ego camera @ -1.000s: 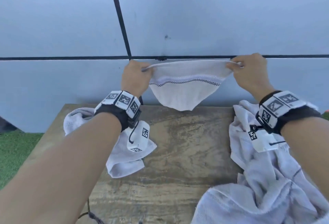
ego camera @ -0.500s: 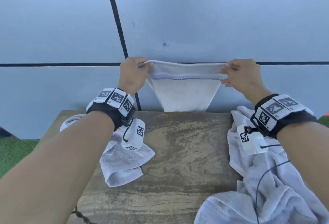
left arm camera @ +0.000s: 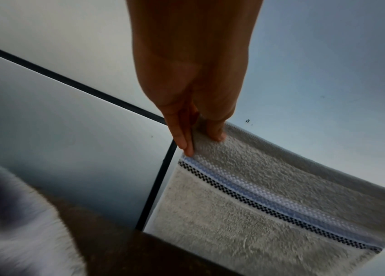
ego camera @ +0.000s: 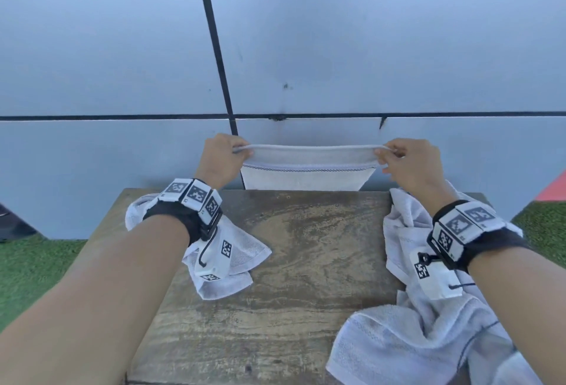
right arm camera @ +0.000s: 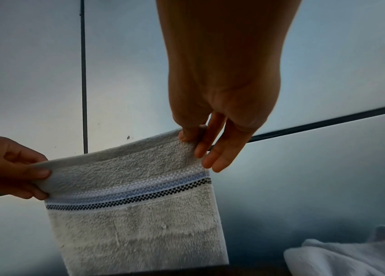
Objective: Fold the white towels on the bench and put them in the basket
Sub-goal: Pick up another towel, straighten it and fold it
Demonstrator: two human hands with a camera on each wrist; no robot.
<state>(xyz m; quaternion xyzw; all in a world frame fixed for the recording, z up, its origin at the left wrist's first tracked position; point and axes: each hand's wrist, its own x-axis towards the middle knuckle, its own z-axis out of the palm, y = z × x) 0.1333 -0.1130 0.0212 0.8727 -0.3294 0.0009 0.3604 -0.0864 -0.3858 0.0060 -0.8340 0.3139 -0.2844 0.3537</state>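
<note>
Both hands up past the far edge of the surface point(ego camera: 306, 262), holding one white towel point(ego camera: 306, 170) stretched between them. Left hand point(ego camera: 222, 161) pinches its top left corner w/ thumb + fingers; right hand point(ego camera: 410, 164) pinches top right corner, two fingers loose. Towel hangs vs. the grey wall point(ego camera: 367, 47), striped band across it, lower part hidden behind the surface. Crumpled towel point(ego camera: 239, 250) lies on surface at left, bigger towel heap point(ego camera: 413, 338) at right.
</note>
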